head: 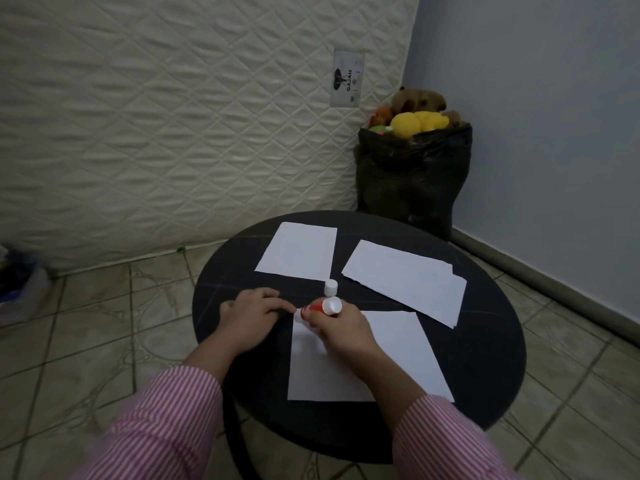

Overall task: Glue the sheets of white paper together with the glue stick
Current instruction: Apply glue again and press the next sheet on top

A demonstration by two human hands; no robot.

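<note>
A red and white glue stick (pixel 320 308) lies tilted in my right hand (pixel 341 329), its tip at the top left corner of the near white sheet (pixel 391 362). My left hand (pixel 254 311) rests fingers-down on the black round table (pixel 485 368) beside that corner, touching the sheet's edge. The white cap (pixel 330 286) stands upright just beyond the hands. A second white sheet (pixel 298 251) lies at the far left of the table. A small stack of white sheets (pixel 407 279) lies at the far right.
The table stands on a tiled floor (pixel 104 323). A quilted mattress (pixel 173 116) leans on the wall behind. A black bag (pixel 412 181) with plush toys stands in the corner past the table. A bundle (pixel 20 285) sits at the far left.
</note>
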